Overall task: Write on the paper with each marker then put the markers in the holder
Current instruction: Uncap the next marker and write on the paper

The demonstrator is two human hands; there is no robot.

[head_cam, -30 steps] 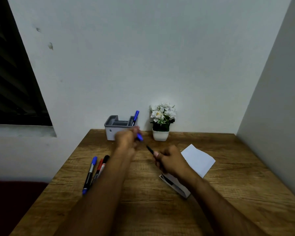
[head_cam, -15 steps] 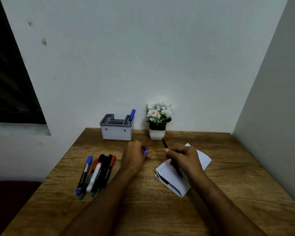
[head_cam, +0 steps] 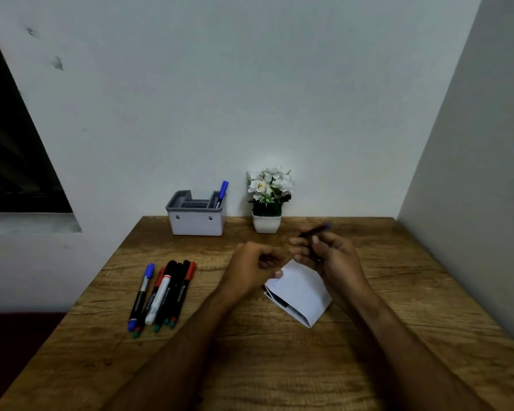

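The folded paper (head_cam: 301,292) lies on the wooden table (head_cam: 398,292) in front of the person, with faint blue writing near its left corner. Just above it the right hand (head_cam: 324,253) curls round a dark marker (head_cam: 315,231), blurred, its far end blue. The left hand (head_cam: 255,266) is curled beside the paper; whether it holds a cap cannot be told. One blue marker (head_cam: 222,192) already stands in the grey holder (head_cam: 196,216) by the wall. Several loose markers (head_cam: 163,292) lie together to the left, apparently unused, so most of the task seems to remain.
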